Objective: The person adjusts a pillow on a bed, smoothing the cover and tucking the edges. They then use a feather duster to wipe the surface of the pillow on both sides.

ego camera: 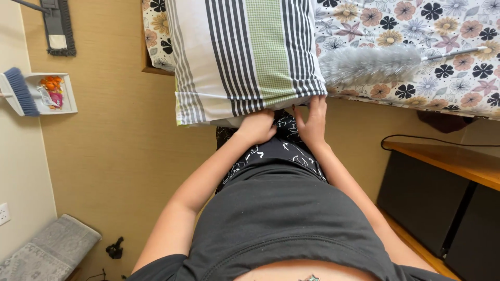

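Both hands, left hand (258, 126) and right hand (312, 120), pinch the lower hem of a striped pillow (245, 54), held close together so it hangs against the bed (458, 57). Right of them lies a grey duster (370, 65); far left, a dustpan (52, 93).

pillowcase (245, 57): matt striped cloth | duster (370, 65): fluffy grey fibres | floor (120, 145): matt woven-look

Tan woven floor (120, 151) under me. Bed (448, 62) ahead, floral sheet. Wooden desk (453, 161) at my right, dark panels below, black cable (416, 139) on its edge. Pale wall (21, 171) at left with an outlet (4, 213). Grey mat (49, 252) beside it. Dustpan (65, 93), broom (18, 91), mop (58, 26) near the wall.
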